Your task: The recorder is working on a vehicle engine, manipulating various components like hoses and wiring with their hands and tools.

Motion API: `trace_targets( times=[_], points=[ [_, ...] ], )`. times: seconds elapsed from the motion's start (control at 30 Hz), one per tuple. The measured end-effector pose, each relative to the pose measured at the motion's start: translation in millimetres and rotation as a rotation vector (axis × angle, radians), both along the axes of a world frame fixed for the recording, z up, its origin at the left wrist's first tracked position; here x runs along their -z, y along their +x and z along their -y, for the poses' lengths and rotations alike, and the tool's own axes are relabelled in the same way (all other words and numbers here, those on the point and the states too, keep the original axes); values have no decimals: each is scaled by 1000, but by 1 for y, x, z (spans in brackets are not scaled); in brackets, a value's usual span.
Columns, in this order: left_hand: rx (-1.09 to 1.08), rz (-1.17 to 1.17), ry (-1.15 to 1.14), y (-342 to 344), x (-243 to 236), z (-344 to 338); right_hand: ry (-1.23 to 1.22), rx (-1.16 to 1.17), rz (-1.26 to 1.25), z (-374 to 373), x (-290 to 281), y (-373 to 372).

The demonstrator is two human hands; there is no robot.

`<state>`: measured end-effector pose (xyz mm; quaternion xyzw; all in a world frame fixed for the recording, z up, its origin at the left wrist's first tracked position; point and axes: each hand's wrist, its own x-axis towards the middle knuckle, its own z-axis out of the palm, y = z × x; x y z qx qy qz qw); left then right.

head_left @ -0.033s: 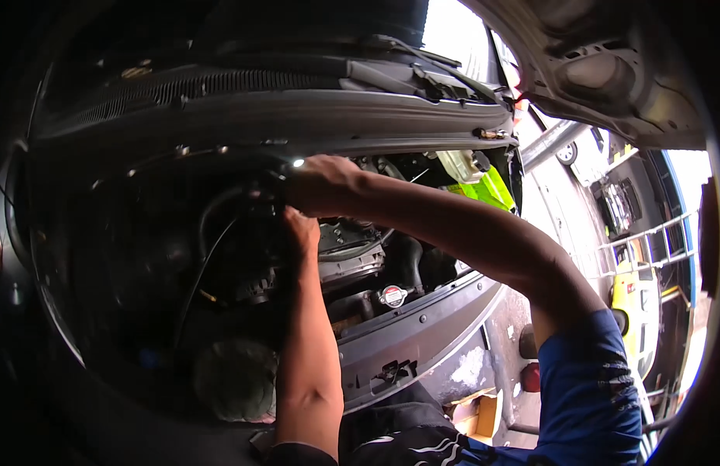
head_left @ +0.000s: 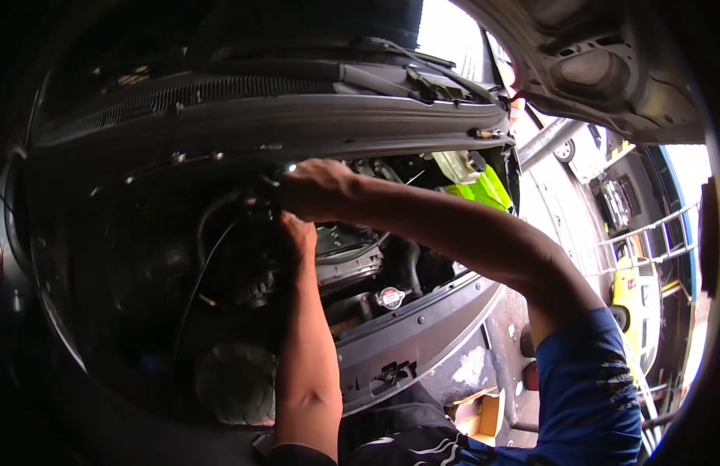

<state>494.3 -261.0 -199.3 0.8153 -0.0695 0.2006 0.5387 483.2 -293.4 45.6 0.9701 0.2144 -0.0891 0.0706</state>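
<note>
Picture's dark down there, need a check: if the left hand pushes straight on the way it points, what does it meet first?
Probably the black hose and dark engine parts just beyond the left hand, under the right hand; depth is unclear.

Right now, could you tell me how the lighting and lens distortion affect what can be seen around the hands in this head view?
In the head view, the engine bay left of both hands is in deep shadow, so what the left hand and right hand touch is unclear; daylight beyond the raised hood is blown out at upper right; the fisheye bends the front panel, and the rim darkens.
</note>
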Motion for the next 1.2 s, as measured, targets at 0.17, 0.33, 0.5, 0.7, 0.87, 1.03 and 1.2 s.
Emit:
trace_targets(
  times=[0.17, 0.33, 0.5, 0.7, 0.87, 1.03, 1.2],
  points=[
    [64, -24, 14, 15, 6, -6, 226, 79, 83, -2, 8, -8],
    [107, -33, 18, 20, 15, 0, 199, 99, 70, -8, 1, -4],
    [120, -79, 32, 18, 26, 1, 151, 195, 77, -15, 9, -15],
    [115, -95, 47, 28, 33, -8, 180, 216, -2, -13, 9, -8],
    [91, -105, 50, 30, 39, 1, -44, 88, -85, -6, -3, -9],
    [137, -435, 76, 12, 15, 5, 412, 121, 200, 62, 17, -86],
    [-58, -46, 209, 4, -8, -3, 756, 289, 315, 91, 15, -181]
  ],
)
